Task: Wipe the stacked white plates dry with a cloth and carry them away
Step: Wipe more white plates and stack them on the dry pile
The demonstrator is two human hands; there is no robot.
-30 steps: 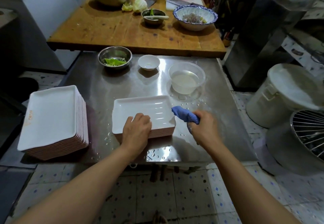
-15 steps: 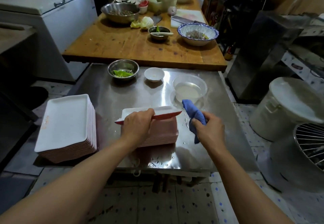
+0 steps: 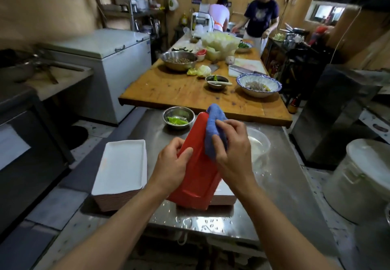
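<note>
The left hand [image 3: 176, 160] grips the upended plate [image 3: 196, 170] at nine o'clock; the right hand [image 3: 231, 151] presses the cloth [image 3: 214, 130] against it; wet, it could slip onto the stack [image 3: 223, 199] below.

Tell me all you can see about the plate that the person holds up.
The plate is rectangular with rounded corners and looks like plastic. Its red underside faces the camera. It stands tilted on end above the steel table, its lower edge by the small stack. The left hand grips its left edge; the right hand presses a blue cloth on it.
</note>
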